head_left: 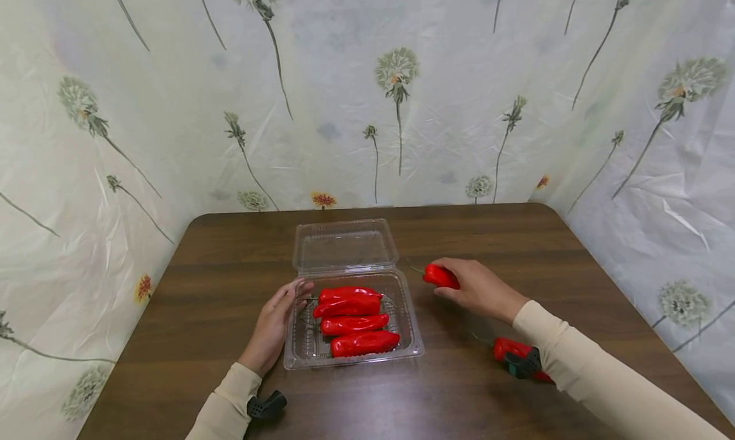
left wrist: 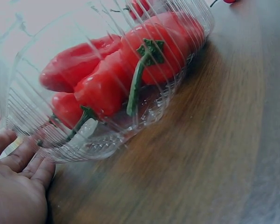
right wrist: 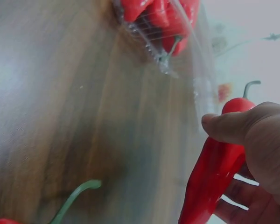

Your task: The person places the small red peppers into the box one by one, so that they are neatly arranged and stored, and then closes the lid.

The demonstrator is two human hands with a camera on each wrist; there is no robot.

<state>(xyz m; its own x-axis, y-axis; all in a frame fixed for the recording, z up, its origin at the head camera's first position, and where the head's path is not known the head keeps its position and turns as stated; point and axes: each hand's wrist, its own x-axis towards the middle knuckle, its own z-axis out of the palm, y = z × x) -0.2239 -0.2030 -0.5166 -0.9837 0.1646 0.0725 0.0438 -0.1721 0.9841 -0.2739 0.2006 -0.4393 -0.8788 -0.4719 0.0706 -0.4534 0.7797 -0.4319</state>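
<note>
A clear plastic clamshell container [head_left: 411, 338] lies open on the table, its lid [head_left: 344, 245] folded back. Several shiny red peppers [head_left: 365, 344] with green stems lie side by side inside it; their stems [left wrist: 139, 84] show through the ribbed wall in the left wrist view. My left hand [head_left: 274, 328] touches the container's left side near the hinge, fingers extended along the plastic. To the right of the container, my right hand [head_left: 479, 290] holds another red pepper [right wrist: 217, 161] between thumb and fingers, its stem end towards the container.
One more red pepper [head_left: 511, 349] lies on the brown wooden table [head_left: 459, 389] beneath my right forearm, partly hidden by the black wrist device [head_left: 524, 363]. A pale flowered sheet [head_left: 339, 108] hangs behind the table and on both sides.
</note>
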